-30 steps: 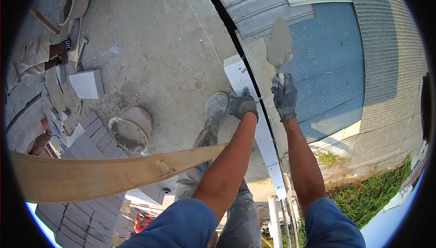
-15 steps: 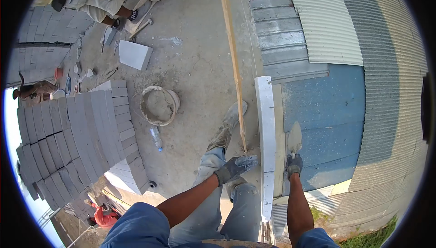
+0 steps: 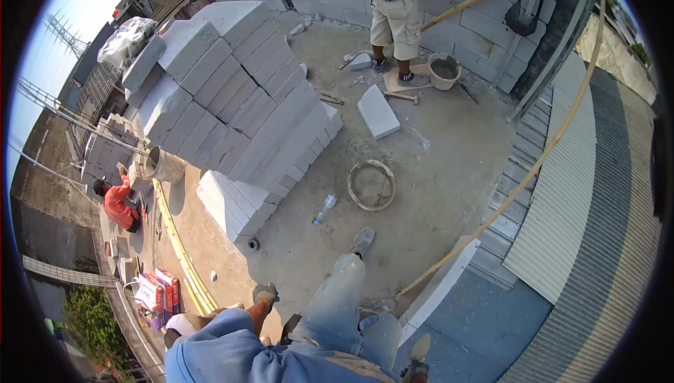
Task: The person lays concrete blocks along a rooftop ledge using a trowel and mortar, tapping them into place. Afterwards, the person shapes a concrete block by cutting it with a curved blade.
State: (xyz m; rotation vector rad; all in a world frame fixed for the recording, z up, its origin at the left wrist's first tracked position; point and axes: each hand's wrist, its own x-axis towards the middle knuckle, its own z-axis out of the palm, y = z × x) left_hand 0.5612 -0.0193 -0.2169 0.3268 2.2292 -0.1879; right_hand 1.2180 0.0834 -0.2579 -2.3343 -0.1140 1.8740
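Observation:
My right hand [image 3: 415, 369], in a dark glove, is low in the view beside my leg, closed on a trowel [image 3: 420, 348] whose blade points up. My left hand [image 3: 265, 294], also gloved, hangs beside my left hip; its fingers are small and partly hidden, and nothing can be made out in it. A row of white blocks [image 3: 442, 279] runs along the floor edge to the right of my legs. Ahead of my foot stands a bucket of mortar [image 3: 371, 185], with a plastic bottle [image 3: 325, 209] lying to its left.
Stacked grey blocks [image 3: 232, 95] rise at the left. A long wooden pole [image 3: 519, 188] slants up on the right, beside corrugated roofing [image 3: 562, 193]. One person [image 3: 397, 14] stands by a second bucket [image 3: 444, 70]; another person in red [image 3: 119, 204] crouches at left.
The view has swung left and up, bringing in the block stack and other people. My left hand has left the white blocks and moved to my side. The trowel remains in my right hand.

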